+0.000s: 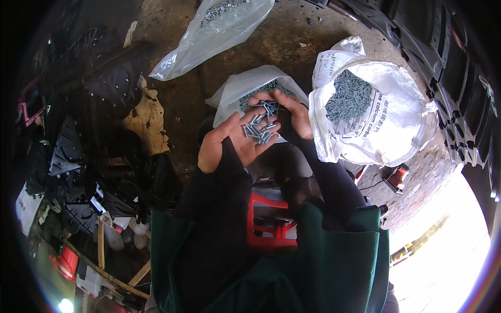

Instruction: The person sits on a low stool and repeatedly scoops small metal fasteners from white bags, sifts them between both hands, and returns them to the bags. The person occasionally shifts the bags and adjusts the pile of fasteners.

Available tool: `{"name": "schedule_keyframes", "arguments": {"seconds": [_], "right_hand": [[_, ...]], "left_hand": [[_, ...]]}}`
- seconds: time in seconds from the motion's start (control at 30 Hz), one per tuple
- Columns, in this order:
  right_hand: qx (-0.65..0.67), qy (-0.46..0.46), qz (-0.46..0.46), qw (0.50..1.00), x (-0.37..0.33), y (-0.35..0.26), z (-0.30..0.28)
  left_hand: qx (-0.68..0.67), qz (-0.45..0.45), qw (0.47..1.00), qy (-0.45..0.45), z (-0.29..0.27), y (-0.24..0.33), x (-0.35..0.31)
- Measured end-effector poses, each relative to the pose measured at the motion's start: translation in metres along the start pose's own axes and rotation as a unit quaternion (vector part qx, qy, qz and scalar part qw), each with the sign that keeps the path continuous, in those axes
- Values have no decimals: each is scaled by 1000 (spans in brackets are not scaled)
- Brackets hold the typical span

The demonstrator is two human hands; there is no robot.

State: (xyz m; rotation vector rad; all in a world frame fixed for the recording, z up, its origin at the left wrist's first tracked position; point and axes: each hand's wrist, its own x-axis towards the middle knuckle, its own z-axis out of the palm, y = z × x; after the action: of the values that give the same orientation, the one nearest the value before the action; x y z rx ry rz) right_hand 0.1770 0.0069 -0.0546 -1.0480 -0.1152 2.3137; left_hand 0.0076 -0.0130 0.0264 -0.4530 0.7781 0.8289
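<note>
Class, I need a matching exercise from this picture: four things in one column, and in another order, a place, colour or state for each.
1. Left hand
2. Printed sack
3. Stool
4. Translucent bag

A. Red
B. Reaches the picture's top edge
C. Palm up, with screws on it
D. Open, at the right, with many screws inside

Pairs: 1-C, 2-D, 3-A, 4-B

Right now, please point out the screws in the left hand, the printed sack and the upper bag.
Screws (259, 129), head view: middle of the pile.
Printed sack (404, 122), head view: white wall.
Upper bag (194, 53), head view: bare plastic.
</note>
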Motion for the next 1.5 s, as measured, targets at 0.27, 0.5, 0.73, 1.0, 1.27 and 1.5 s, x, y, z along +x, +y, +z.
{"name": "schedule_keyframes", "arguments": {"seconds": [0.27, 0.5, 0.73, 1.0, 1.27, 1.5], "right_hand": [[150, -54, 32, 987, 8, 24, -19], [194, 25, 89, 977, 5, 34, -6], [205, 32, 130, 970, -29, 20, 35], [-117, -34, 156, 980, -104, -9, 28], [-157, 57, -265, 950, -185, -80, 33], [-514, 403, -358, 668, -157, -57, 41]], "left_hand": [[46, -18, 999, -22, -4, 0, -2], [106, -32, 994, -12, 3, 5, -10], [148, -39, 987, -40, 14, 17, -23], [482, 131, 866, -10, -4, 46, -25], [864, 346, 356, -85, -46, -14, 6], [911, 319, 249, -81, -68, 0, 35]]}}
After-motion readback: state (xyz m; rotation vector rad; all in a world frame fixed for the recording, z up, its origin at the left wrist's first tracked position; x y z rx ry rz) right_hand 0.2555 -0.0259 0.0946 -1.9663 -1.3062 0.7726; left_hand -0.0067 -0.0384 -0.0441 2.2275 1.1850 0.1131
